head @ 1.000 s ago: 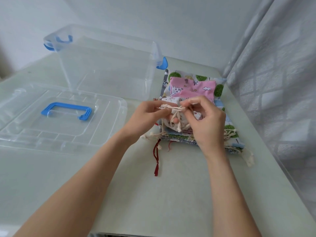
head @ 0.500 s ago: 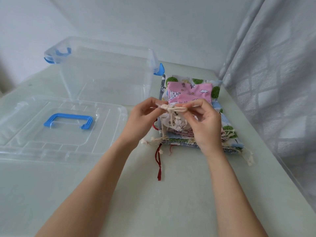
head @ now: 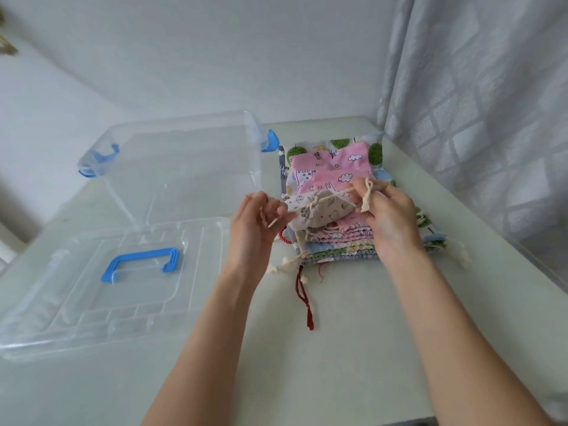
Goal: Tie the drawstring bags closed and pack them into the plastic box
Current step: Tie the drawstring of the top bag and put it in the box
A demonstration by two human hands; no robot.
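Observation:
A small beige printed drawstring bag (head: 322, 210) hangs in the air between my hands, its neck gathered and knotted. My left hand (head: 256, 224) pinches one end of its cream cord at the left. My right hand (head: 388, 218) pinches the other end, which loops over my fingers at the right. The cord is stretched taut between them. Under the bag lies a stack of flat patterned bags (head: 341, 241), pink ones on top. The clear plastic box (head: 172, 167) with blue latches stands open to the left of the stack, with nothing inside it.
The box's clear lid (head: 92, 290) with a blue handle (head: 141, 262) lies flat at the near left. A dark red cord (head: 304, 299) trails from the stack toward me. A grey curtain (head: 479, 103) hangs along the table's right edge. A wall stands behind.
My hands have pulled apart, drawing the cord tight. The small bag has lifted off the stack and turned sideways. The camera has tilted up.

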